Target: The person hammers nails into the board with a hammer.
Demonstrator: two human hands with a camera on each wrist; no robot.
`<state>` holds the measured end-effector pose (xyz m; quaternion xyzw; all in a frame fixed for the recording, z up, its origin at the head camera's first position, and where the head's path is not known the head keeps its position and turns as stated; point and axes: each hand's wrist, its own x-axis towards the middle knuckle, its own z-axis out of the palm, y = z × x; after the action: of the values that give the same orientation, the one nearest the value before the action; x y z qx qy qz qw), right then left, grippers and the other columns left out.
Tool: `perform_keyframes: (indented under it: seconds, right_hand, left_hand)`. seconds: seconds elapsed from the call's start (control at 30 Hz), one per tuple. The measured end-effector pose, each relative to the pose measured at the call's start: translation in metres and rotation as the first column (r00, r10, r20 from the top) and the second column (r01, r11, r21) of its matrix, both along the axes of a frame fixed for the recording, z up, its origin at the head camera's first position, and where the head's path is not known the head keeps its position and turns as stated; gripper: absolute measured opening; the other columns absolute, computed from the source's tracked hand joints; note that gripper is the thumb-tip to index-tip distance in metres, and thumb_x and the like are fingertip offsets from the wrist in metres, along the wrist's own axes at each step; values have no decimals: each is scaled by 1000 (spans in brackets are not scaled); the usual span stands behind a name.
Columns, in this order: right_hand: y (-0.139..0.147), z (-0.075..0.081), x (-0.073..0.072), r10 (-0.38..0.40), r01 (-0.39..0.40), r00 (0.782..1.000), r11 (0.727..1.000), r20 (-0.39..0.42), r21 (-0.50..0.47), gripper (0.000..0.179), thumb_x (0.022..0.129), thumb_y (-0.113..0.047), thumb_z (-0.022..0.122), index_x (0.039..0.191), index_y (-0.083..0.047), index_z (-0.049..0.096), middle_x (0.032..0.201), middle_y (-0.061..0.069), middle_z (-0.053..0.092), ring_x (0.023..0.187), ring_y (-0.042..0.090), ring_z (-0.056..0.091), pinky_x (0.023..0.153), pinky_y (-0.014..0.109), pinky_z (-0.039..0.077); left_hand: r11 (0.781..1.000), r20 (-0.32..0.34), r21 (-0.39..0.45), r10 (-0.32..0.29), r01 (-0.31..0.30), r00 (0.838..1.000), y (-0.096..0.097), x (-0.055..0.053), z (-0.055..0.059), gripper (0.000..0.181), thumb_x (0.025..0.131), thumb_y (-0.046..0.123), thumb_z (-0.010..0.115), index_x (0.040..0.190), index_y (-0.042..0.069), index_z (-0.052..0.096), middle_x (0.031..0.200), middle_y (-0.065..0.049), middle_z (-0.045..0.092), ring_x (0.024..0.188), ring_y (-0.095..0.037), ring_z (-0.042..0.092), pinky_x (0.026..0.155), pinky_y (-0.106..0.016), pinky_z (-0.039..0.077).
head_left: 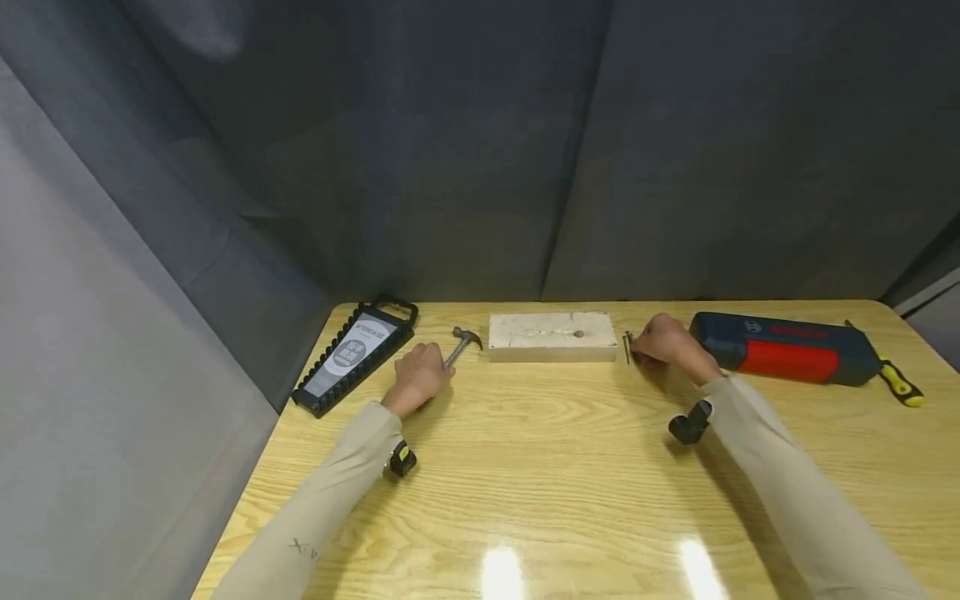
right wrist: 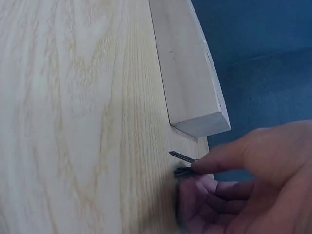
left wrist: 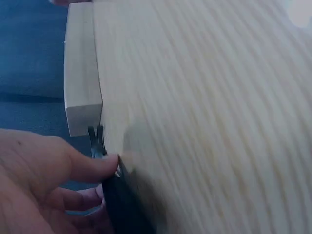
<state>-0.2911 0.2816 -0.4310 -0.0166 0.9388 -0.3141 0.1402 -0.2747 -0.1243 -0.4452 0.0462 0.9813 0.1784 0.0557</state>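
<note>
A claw hammer (head_left: pixel 466 337) lies at the left of the pale wooden block (head_left: pixel 551 355), its head towards the block. My left hand (head_left: pixel 417 378) grips its handle; the left wrist view shows the thumb along the dark grip (left wrist: pixel 126 207) and the claw close to the block's end. Past the block's right end, my right hand (head_left: pixel 669 343) is low over the table. Its thumb and fingertips pinch a small bunch of nails (right wrist: pixel 183 171). One more nail (right wrist: pixel 181 156) lies just beside them, near the block's corner. The curled fingers partly hide the bunch.
A black wrench rack (head_left: pixel 348 357) with a grey label lies at the far left. On the right are a dark blue and red Bosch case (head_left: pixel 787 350) and a yellow-and-black screwdriver (head_left: pixel 901 383). Dark curtain (head_left: pixel 465 167) hangs behind the wooden table (head_left: pixel 540 467).
</note>
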Motion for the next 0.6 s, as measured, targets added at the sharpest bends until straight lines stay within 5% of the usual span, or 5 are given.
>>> perform_keyframes:
  seconds: [0.2,0.33,0.47,0.6]
  right_hand:
    - [14,-4,5,-35,31,998,997,-51,-68,51,106,-22,57,57,-17,43,51,-6,35,48,11,28,51,30,31]
    - [16,-2,8,-61,45,988,993,-143,-114,39,106,-20,55,68,-9,53,59,1,48,54,15,41,56,32,39]
    - [7,3,9,-77,25,960,981,-268,-192,22,107,-14,58,102,6,65,94,23,69,73,17,64,66,29,54]
    - [-4,3,9,-98,-19,937,944,-334,-330,27,107,-8,61,124,14,62,115,35,68,80,6,70,70,17,57]
  left_hand:
    - [999,-232,9,-31,34,972,-6,3,-2,19,102,25,71,93,7,73,83,-11,70,70,-30,62,66,-48,51]
    - [999,-333,35,-26,40,943,-13,-1,-5,23,107,23,63,102,3,71,85,-16,72,74,-37,69,64,-53,54]
    - [987,-250,111,-86,117,964,-26,-6,-2,24,109,19,58,108,-3,68,88,-17,71,72,-30,67,63,-46,55]
    - [969,-121,164,-167,185,979,-39,-6,7,24,109,16,59,111,-5,70,81,-12,64,61,-18,53,55,-32,44]
